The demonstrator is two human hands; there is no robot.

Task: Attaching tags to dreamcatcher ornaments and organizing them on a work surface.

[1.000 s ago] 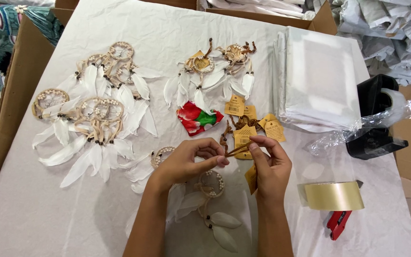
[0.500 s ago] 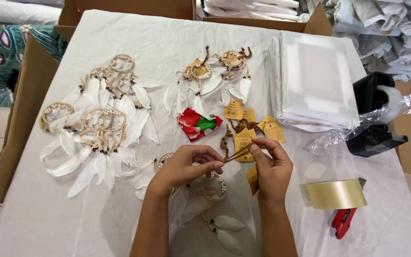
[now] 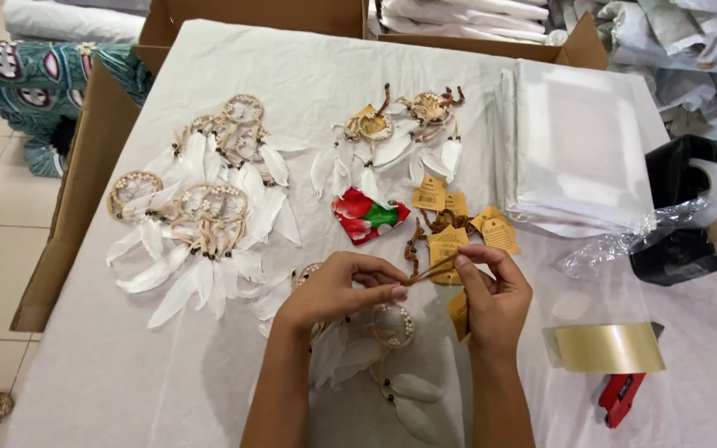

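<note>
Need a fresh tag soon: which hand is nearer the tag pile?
Right hand, probably: the yellow-brown paper tags lie just above its fingers, while the left hand pinches the brown cord farther away.

A table [image 3: 109, 365] under a white sheet carries the lot — white-feather dreamcatchers [image 3: 201, 207] far left of the folded white bag stack [image 3: 578, 153], tan tags [image 3: 450, 220] just left of it, gold tape roll [image 3: 607, 348] below.

Two hands [image 3: 334, 290]; one tape roll [image 3: 607, 347]; one red cutter [image 3: 620, 396]; one bag stack [image 3: 578, 149].
</note>
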